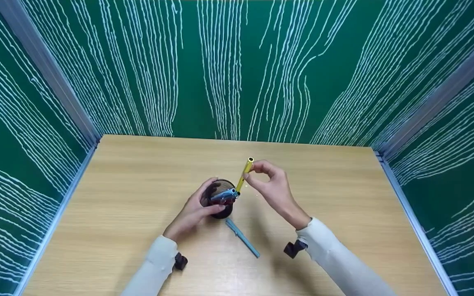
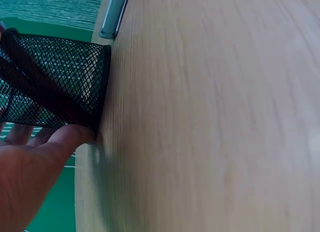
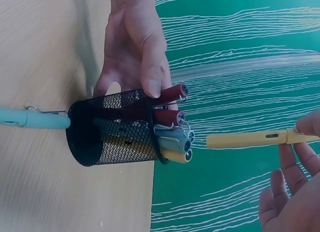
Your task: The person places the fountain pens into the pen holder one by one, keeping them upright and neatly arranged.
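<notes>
My left hand grips a black mesh pen cup round its side, thumb near the rim in the right wrist view. Inside it stand dark red pens, light blue pens and a yellow one, their clipped ends above the rim. Between thumb and fingers, my right hand pinches another yellow pen to the right of the cup's mouth. This pen's lower end is just outside the opening in the right wrist view. A teal pen lies on the table close to the cup's base.
The wooden table is bounded by green panels with white wavy lines at the back and both sides. Metal posts stand at the back corners. A dark wrist device sits below the right sleeve.
</notes>
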`<state>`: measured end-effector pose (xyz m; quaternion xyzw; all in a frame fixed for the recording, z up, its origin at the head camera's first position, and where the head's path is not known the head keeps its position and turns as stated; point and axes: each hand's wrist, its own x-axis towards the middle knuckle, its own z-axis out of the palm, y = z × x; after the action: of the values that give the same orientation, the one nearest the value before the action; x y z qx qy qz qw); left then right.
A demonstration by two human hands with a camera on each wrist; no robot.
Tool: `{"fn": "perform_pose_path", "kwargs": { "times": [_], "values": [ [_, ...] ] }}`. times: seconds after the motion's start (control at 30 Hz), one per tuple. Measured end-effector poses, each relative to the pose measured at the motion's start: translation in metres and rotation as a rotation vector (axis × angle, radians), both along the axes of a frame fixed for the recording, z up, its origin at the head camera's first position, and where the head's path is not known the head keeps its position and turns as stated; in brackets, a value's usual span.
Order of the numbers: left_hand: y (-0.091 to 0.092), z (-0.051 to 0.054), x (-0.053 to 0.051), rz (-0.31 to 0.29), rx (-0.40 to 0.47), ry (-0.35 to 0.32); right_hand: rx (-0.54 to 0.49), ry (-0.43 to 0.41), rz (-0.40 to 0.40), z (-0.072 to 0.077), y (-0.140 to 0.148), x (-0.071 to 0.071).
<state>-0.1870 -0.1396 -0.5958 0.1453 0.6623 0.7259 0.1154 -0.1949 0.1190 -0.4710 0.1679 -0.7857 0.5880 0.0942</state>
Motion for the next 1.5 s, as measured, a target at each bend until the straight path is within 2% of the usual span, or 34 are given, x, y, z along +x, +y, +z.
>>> {"fn": "perform_pose_path", "kwargs": {
  "times": [0.17,0.33,0.6,0.77,1.03,1.5],
  "values": [
    [-0.001,0.001,0.000,0.020,-0.065,0.024,-0.003,-0.006,0.003,-0.002,-0.006,-0.002],
    [-0.002,0.003,0.001,0.026,-0.094,0.038,-0.009,-0.034,0.005,-0.010,-0.010,-0.004],
    [-0.004,0.003,-0.001,0.016,-0.075,0.027,0.023,-0.103,0.005,-0.032,-0.011,-0.006],
    [-0.003,0.003,0.000,0.026,-0.084,0.025,0.028,-0.102,0.014,-0.043,-0.013,-0.007],
    [-0.002,0.001,0.000,0.003,-0.018,-0.009,0.048,-0.089,0.014,-0.058,-0.015,-0.011],
    [-0.003,-0.001,-0.001,0.032,-0.089,-0.006,0.069,-0.111,0.025,-0.064,-0.015,-0.012]
  ]
}}
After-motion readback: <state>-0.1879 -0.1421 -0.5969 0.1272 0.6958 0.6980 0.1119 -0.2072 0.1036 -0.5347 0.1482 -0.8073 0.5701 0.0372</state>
